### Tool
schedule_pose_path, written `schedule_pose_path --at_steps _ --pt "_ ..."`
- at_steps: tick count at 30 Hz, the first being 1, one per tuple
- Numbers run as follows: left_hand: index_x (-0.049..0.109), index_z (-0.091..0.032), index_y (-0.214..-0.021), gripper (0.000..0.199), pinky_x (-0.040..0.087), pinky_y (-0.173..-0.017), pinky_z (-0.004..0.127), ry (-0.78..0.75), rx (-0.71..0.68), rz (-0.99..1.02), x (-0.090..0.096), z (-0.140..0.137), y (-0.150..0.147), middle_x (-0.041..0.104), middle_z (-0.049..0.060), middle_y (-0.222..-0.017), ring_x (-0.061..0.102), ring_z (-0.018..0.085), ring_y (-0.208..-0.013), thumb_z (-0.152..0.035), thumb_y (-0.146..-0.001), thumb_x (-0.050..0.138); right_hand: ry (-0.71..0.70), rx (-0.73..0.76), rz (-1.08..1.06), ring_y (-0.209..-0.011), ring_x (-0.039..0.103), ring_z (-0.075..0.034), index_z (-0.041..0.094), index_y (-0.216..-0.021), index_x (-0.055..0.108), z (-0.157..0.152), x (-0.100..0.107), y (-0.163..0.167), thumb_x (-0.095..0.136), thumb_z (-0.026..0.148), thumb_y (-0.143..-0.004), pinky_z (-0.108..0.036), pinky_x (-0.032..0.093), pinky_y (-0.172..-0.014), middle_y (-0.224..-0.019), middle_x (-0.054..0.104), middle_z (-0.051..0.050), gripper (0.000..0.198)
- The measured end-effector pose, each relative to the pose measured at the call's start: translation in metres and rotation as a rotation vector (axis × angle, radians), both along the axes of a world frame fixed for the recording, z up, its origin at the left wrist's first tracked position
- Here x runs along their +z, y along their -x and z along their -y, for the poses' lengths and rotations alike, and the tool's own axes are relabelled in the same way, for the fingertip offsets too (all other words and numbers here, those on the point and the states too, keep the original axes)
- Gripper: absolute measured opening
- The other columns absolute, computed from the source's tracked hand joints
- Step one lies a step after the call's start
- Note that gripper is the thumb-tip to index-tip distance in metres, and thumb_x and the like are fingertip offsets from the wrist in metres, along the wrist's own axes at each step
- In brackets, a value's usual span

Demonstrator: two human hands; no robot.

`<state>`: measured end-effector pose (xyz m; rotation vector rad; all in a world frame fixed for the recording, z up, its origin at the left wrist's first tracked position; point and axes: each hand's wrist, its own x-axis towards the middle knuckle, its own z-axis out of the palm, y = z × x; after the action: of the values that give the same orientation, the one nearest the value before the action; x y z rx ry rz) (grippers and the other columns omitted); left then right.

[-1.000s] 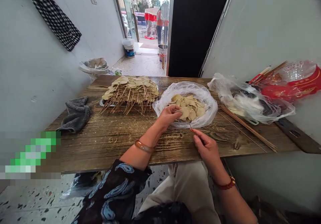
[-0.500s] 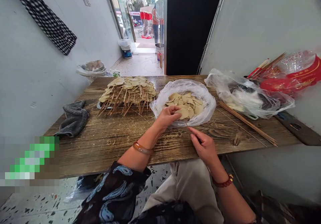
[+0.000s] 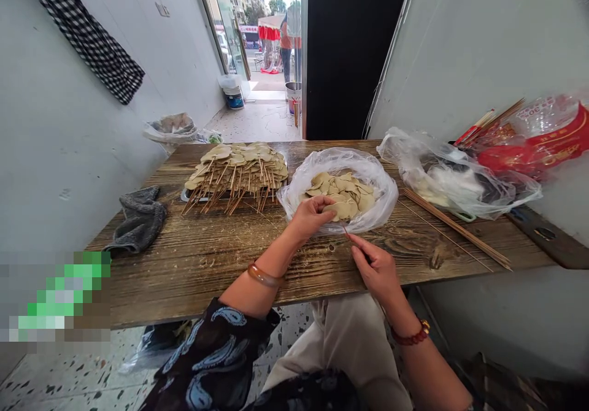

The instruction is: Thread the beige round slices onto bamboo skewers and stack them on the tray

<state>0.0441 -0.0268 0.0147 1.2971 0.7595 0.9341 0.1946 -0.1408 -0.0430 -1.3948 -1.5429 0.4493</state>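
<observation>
My left hand (image 3: 311,219) reaches over the near rim of a clear plastic bag (image 3: 387,199), its thumb and fingers pinching a thin, pale slice (image 3: 337,211) that looks like potato. More such slices (image 3: 343,184) lie heaped in the opened bag. Just right of and nearer than the left hand, my right hand (image 3: 376,267) is closed on a thin wooden skewer (image 3: 346,233), whose tip points toward the bag's near edge. The skewer's other end is hidden by the fingers. To the left, skewered slices (image 3: 239,165) are piled on a metal tray, sticks facing me.
A bundle of bare skewers (image 3: 455,230) rests on the wooden table (image 3: 184,282) at right, beside another plastic bag (image 3: 460,178) and a dark flat board or blade (image 3: 547,236). A grey cloth (image 3: 138,218) lies at the left edge. A person (image 3: 286,46) stands outside the doorway.
The view has shifted slightly. Both hands keep almost the same places, the left pinching the slice and the right holding the skewer.
</observation>
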Motion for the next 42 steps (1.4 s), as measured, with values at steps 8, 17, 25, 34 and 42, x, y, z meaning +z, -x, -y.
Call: schedule_pose_path --at_steps 8,17,25,34,42 --pt "0.066 -0.014 -0.079 0.012 0.033 -0.058 0.02 -0.309 0.048 -0.235 -0.0077 -0.0014 -0.0015 0.058 -0.002 -0.068 0.046 0.009 -0.063 -0.016 -0.069 0.06 0.013 -0.016 -0.001 -0.101 0.067 -0.022 0.022 -0.114 0.068 -0.0023 0.0005 0.0013 0.048 0.027 -0.087 -0.036 0.053 -0.088 -0.11 0.07 -0.006 0.034" --pt "0.067 -0.016 -0.072 0.008 0.036 -0.065 0.024 -0.516 0.098 -0.317 -0.0079 0.0012 -0.0045 0.06 0.001 -0.07 0.048 0.013 -0.069 -0.013 -0.07 0.061 0.011 -0.051 0.014 -0.1 0.067 -0.022 0.02 -0.112 0.069 -0.0038 -0.0009 0.0029 0.048 0.028 -0.088 -0.036 0.054 -0.087 -0.109 0.071 -0.007 0.033" --pt "0.067 -0.015 -0.074 0.008 0.035 -0.059 0.022 -0.368 0.019 -0.248 -0.0091 0.0052 -0.0071 0.059 0.0 -0.068 0.047 0.011 -0.064 -0.019 -0.069 0.063 -0.002 -0.051 0.016 -0.1 0.067 -0.022 0.023 -0.114 0.068 -0.0035 -0.0006 0.0036 0.047 0.027 -0.088 -0.037 0.054 -0.088 -0.11 0.071 -0.005 0.034" --pt "0.065 -0.012 -0.077 0.022 0.034 -0.057 0.02 -0.02 -0.009 -0.017 -0.0072 0.0041 -0.0035 0.059 0.0 -0.069 0.047 0.008 -0.061 -0.024 -0.06 0.071 -0.054 -0.069 0.001 -0.096 0.068 -0.022 0.021 -0.108 0.07 0.0016 -0.0004 0.0045 0.049 0.029 -0.087 -0.036 0.054 -0.086 -0.105 0.072 -0.007 0.03" --pt "0.063 -0.013 -0.077 0.029 0.028 -0.048 0.019 0.104 0.005 0.065 -0.0085 0.0046 -0.0047 0.054 -0.002 -0.059 0.04 0.005 -0.051 -0.033 -0.06 0.075 -0.046 -0.082 0.001 -0.097 0.068 -0.022 0.023 -0.108 0.07 0.0038 0.0001 0.0045 0.05 0.029 -0.088 -0.037 0.055 -0.085 -0.105 0.072 -0.007 0.029"
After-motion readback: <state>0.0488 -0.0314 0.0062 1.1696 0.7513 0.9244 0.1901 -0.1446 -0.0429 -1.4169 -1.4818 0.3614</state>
